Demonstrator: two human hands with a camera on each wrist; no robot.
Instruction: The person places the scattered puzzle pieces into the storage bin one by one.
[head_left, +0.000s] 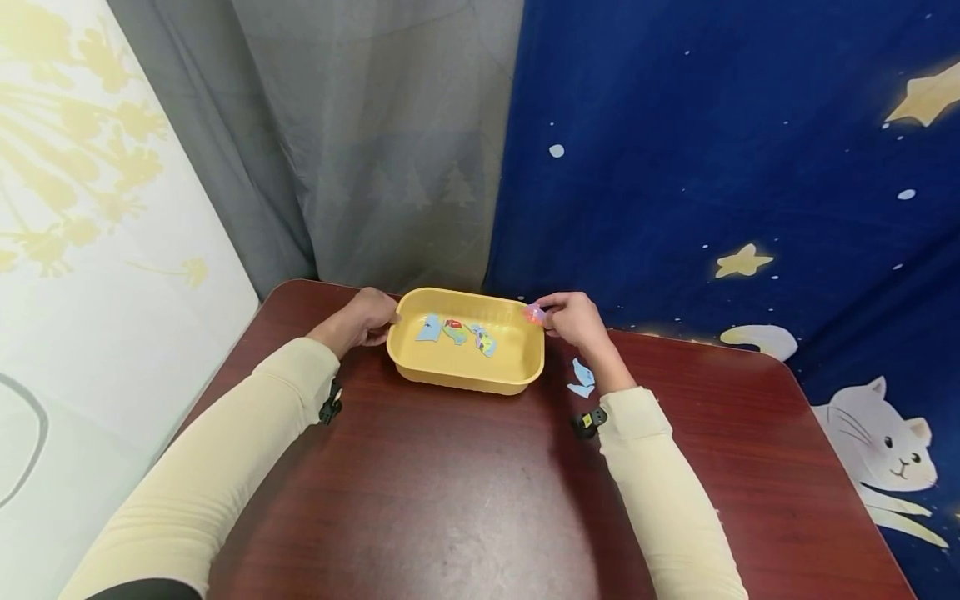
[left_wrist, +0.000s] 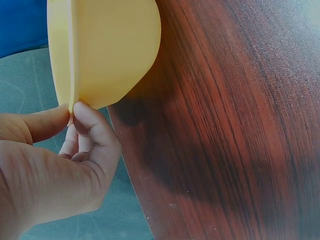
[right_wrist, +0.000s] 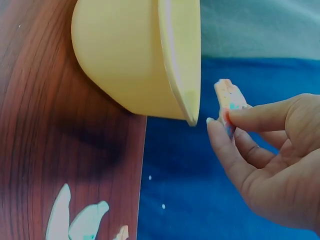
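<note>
A yellow plastic basin (head_left: 465, 375) stands at the table's far side. My left hand (head_left: 371, 317) pinches its left rim between thumb and finger, as the left wrist view shows close up (left_wrist: 75, 155). Between thumb and fingers my right hand (head_left: 576, 321) holds a small pink and orange puzzle piece (head_left: 535, 313), just at the basin's right rim. The right wrist view shows that piece (right_wrist: 230, 102) apart from the rim. Inside the basin lie a light blue piece (head_left: 429, 328), a green and red piece (head_left: 454, 331) and a multicoloured piece (head_left: 483, 340).
Light blue pieces (head_left: 582, 373) lie on the dark red wooden table (head_left: 450, 483), right of the basin near my right wrist. Behind the table hang a grey curtain (head_left: 390, 150) and a blue star-patterned curtain (head_left: 637, 167). A white panel (head_left: 90, 292) stands at the left.
</note>
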